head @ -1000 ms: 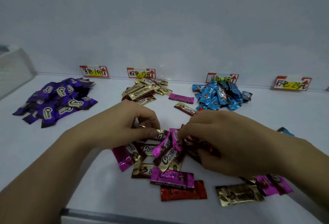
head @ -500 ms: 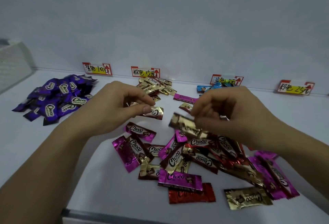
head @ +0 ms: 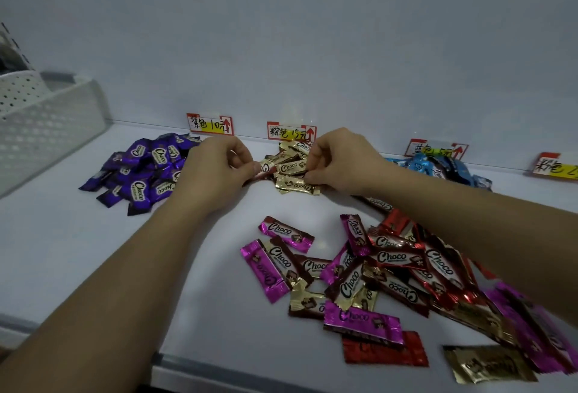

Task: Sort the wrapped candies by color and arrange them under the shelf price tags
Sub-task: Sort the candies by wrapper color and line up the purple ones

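Note:
My left hand [head: 215, 170] and my right hand [head: 341, 162] are both at the gold candy pile [head: 292, 173] under the second price tag [head: 291, 131]. The left pinches a gold candy [head: 266, 167] at the pile's left edge. The right pinches another gold candy [head: 292, 167] on top of the pile. A purple pile [head: 144, 173] lies under the first tag [head: 210, 123], and a blue pile [head: 438, 167] under the third tag [head: 436, 150]. An unsorted heap [head: 391, 274] of pink, red and gold candies lies near the shelf's front.
A white perforated basket [head: 47, 130] stands at the far left. A fourth price tag [head: 556, 167] sits at the right edge of the back wall. The shelf's front edge [head: 219, 367] runs along the bottom.
Both hands lifted a gold candy each from the unsorted heap and carried them back to the gold pile under the second tag.

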Demonstrator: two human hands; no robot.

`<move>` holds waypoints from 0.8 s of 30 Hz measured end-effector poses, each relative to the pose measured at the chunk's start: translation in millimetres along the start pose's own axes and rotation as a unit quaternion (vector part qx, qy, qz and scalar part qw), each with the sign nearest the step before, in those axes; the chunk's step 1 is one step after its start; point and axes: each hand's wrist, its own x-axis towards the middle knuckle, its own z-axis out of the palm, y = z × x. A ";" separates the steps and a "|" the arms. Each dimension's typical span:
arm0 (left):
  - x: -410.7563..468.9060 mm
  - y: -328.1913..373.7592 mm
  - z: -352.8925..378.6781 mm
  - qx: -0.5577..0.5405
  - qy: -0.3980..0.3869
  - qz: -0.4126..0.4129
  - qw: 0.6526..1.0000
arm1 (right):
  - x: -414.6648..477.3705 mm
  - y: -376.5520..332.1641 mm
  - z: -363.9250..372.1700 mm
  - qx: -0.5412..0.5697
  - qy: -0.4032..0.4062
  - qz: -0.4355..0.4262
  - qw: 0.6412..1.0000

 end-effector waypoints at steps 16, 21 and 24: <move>-44.2 58.3 -14.7 -0.010 -0.425 0.252 0.869 | -99.5 26.0 -39.2 -0.082 -0.086 -0.224 0.967; -49.3 55.9 -5.2 0.024 -0.509 0.247 0.824 | -119.0 35.5 -34.0 -0.075 -0.149 -0.253 0.953; -55.0 65.2 -6.2 0.046 -0.520 0.253 0.815 | -124.6 34.3 -31.7 -0.075 -0.155 -0.241 0.955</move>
